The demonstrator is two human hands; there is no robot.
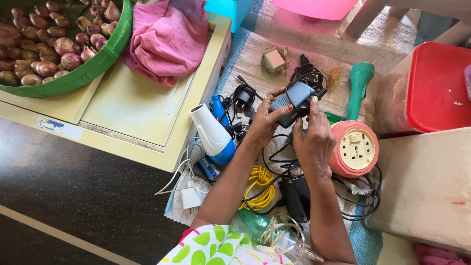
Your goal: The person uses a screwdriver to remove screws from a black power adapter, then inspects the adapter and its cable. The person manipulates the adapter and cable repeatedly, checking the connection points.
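Note:
Both my hands hold a grey-blue power adapter [293, 99] above a woven mat. My left hand [265, 122] grips its left side, thumb on top. My right hand [313, 137] holds its right side from below. A black cord [306, 74] runs from the adapter and lies coiled just behind it. Under my wrists lie tangled black cables [279, 159] and a black plug block [295, 196].
A white-and-blue hair dryer [213, 135], yellow cable coil [262, 189], pink round extension socket [354, 148], green torch [359, 83] and white charger [190, 196] lie on the mat. A green basket of shallots [98, 64] and pink cloth [167, 37] sit on a cream cabinet. Red-lidded box [431, 88] right.

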